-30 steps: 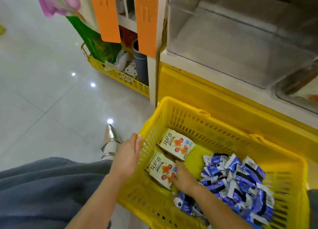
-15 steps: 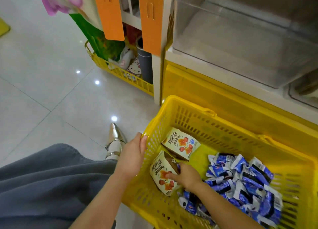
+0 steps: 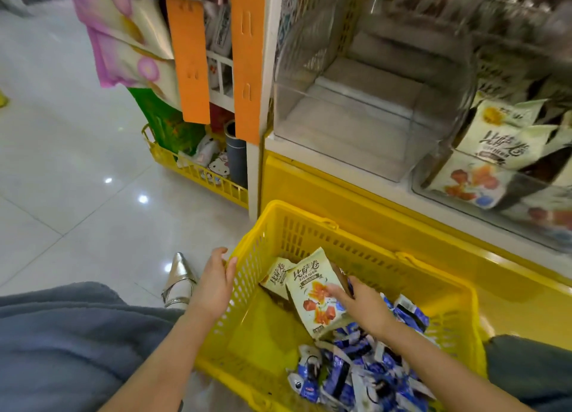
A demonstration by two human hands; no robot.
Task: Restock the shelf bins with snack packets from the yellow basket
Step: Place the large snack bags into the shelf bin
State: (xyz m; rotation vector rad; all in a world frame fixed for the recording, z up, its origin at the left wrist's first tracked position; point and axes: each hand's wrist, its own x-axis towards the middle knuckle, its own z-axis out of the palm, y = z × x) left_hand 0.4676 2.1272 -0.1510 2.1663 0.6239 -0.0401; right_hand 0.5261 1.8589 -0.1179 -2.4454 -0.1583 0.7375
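A yellow basket (image 3: 312,225) stands on the floor in front of the shelf. Inside it my right hand (image 3: 363,306) grips a cream snack packet (image 3: 315,297) printed with red fruit and tilts it up on edge. A second cream packet (image 3: 275,277) lies just behind it. A heap of small blue-and-white packets (image 3: 365,371) fills the basket's right side. My left hand (image 3: 216,283) rests on the basket's left rim. Above, a clear shelf bin (image 3: 365,102) holds nothing, and the bin to its right (image 3: 501,151) holds matching cream packets.
A low yellow crate (image 3: 198,173) with toys and a grey tube sits on the floor to the left of the shelf post. Orange tags (image 3: 188,61) hang above it. A silver shoe (image 3: 179,280) and a grey skirt are beside the basket on the tiled floor.
My right hand has lifted the cream packet off the basket floor and tipped it upright. The view has swung up, showing more of the shelf bins. My left hand stays on the rim.
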